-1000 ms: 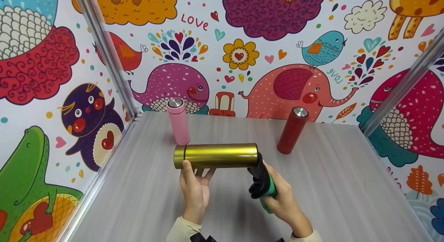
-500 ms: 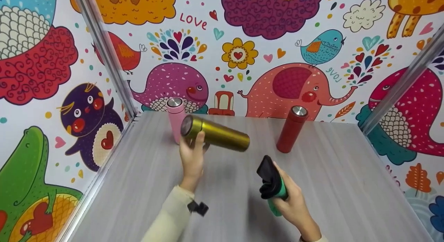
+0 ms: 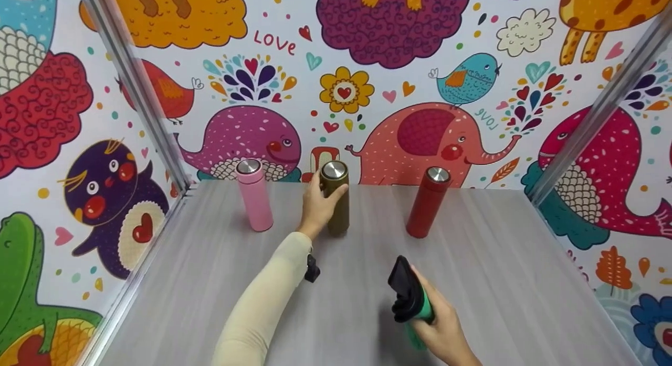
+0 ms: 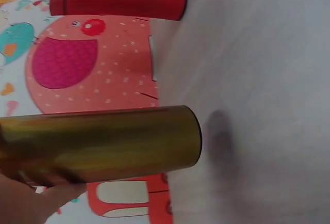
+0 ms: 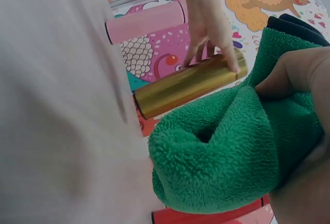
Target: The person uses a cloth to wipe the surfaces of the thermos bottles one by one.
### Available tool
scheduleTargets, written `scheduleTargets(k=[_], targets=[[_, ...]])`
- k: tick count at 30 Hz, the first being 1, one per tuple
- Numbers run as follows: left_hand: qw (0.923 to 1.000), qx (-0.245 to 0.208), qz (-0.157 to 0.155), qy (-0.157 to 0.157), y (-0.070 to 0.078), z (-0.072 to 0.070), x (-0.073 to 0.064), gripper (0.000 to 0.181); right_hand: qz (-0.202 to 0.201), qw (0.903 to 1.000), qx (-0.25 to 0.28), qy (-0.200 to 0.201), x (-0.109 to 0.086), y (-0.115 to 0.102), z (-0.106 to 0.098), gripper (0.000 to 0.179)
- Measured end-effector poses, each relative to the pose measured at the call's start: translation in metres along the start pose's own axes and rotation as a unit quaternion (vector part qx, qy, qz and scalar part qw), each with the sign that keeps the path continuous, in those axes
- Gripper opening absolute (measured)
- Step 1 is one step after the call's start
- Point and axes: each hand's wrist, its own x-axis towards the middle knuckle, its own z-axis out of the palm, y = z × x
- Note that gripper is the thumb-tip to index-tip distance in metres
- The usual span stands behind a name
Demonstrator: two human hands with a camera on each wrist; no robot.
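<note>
A gold thermos bottle (image 3: 339, 216) with a silver-topped lid stands upright at the middle back, between two other bottles. My left hand (image 3: 317, 207) grips it near the top, thumb on one side and fingers partly hidden behind. In the left wrist view a shadow lies just off the bottle's base, and I cannot tell whether the base touches the table. Lower right, my right hand (image 3: 442, 324) holds a folded cloth, black on one face and green on the other; its plush green towel side (image 5: 221, 152) fills much of the right wrist view.
A pink thermos bottle (image 3: 255, 200) stands left of the gold one, a red thermos bottle (image 3: 428, 206) to its right. The grey table (image 3: 210, 282) is bounded by printed cartoon walls (image 3: 344, 35) and metal corner posts (image 3: 139, 87).
The gold bottle has gone from lying level across both hands to upright at the back, carried by my left hand. My right hand has drawn away from it, still holding the cloth.
</note>
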Motion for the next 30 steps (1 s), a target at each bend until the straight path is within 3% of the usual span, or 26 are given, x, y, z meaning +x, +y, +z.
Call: scheduleTargets(k=[3, 7, 16, 21, 26, 30], targets=[[0.9998, 0.016, -0.014, -0.006, -0.014, 0.005, -0.001, 0.073, 0.010, 0.9999, 0.007, -0.006, -0.005, 0.001, 0.001, 0.099], [0.9992, 0.029, -0.024, -0.013, -0.021, 0.011, 0.000, 0.073, 0.020, 0.9998, 0.009, -0.004, -0.007, 0.003, 0.001, 0.102], [0.9973, 0.053, -0.046, -0.023, -0.019, 0.020, 0.010, 0.077, 0.041, 0.9992, 0.000, -0.005, -0.007, 0.007, 0.000, 0.102], [0.9954, 0.052, -0.075, -0.026, -0.017, 0.018, 0.006, 0.092, 0.037, 0.9993, 0.001, -0.004, -0.007, 0.007, -0.002, 0.102], [0.9963, 0.050, -0.071, 0.002, -0.009, 0.007, -0.015, 0.095, 0.034, 0.9994, 0.002, 0.008, -0.008, 0.009, -0.007, 0.101], [0.9983, 0.024, -0.051, -0.008, 0.001, -0.011, -0.055, 0.090, 0.046, 0.9988, 0.000, 0.015, -0.010, 0.009, -0.012, 0.105]])
